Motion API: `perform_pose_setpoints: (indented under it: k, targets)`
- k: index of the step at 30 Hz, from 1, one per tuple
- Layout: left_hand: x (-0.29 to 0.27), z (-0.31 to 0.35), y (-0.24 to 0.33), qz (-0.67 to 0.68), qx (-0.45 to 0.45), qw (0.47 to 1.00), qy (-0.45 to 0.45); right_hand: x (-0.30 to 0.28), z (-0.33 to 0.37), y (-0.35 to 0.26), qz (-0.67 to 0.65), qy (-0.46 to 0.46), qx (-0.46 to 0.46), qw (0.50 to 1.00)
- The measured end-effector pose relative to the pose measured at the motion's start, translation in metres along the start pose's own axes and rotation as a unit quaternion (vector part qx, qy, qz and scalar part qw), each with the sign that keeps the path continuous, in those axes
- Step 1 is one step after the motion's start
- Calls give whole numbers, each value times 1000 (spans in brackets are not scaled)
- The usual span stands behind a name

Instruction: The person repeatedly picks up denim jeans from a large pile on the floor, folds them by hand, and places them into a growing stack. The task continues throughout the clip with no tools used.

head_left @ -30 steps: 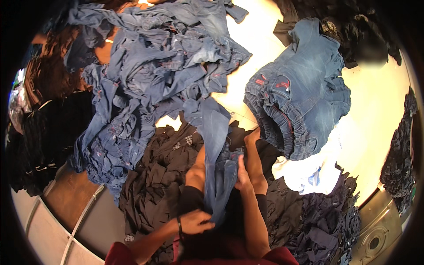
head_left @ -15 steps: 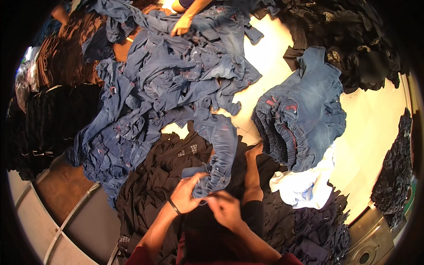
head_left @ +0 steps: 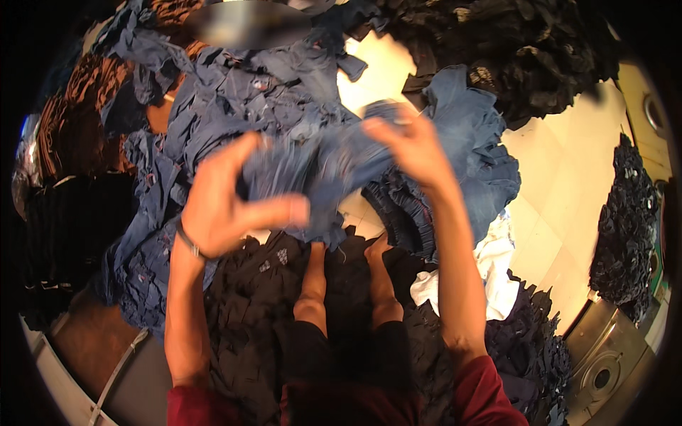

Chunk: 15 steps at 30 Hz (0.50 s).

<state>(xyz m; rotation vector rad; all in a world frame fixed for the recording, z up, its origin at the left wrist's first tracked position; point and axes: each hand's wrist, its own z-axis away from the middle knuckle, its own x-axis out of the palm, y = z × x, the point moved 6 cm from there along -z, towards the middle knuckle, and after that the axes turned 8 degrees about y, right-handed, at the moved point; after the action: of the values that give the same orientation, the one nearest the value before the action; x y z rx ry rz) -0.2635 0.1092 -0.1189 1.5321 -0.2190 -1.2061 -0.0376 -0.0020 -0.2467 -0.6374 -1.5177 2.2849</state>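
A pair of blue denim trousers [head_left: 305,167] with a gathered waist is stretched in the air between my hands, smeared by motion. My left hand [head_left: 217,206], a dark band on its wrist, has the left end between its widely spread thumb and fingers. At the right end, my right hand [head_left: 419,149] grips the cloth between thumb and fingers. Behind and right of it lies a stack of folded blue denim trousers [head_left: 465,135] with gathered waistbands. Ahead and to the left spreads a heap of loose blue denim garments [head_left: 163,177].
Black cloth [head_left: 249,319] lies under my legs. White cloth [head_left: 501,277] sits beside the denim stack. Dark garments [head_left: 511,50] fill the far right, with another dark pile [head_left: 625,234] at the right edge. Brown garments [head_left: 78,131] and black ones [head_left: 78,220] are stacked at left.
Both hands have moved up and forward and spread apart, lifting and stretching the denim trousers. The other person's hand at the top no longer shows; a blurred dark-edged shape covers that spot.
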Motion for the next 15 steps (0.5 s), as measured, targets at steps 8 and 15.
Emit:
perform_pose_setpoints:
  k: [8, 15]
  targets:
    - [46, -118, 123, 161, 313, 925, 142, -249, 149, -95, -22, 431, -178, 884]
    - [152, -149, 114, -20, 389, 896, 214, -277, 221, -37, 393, 400, -158, 813]
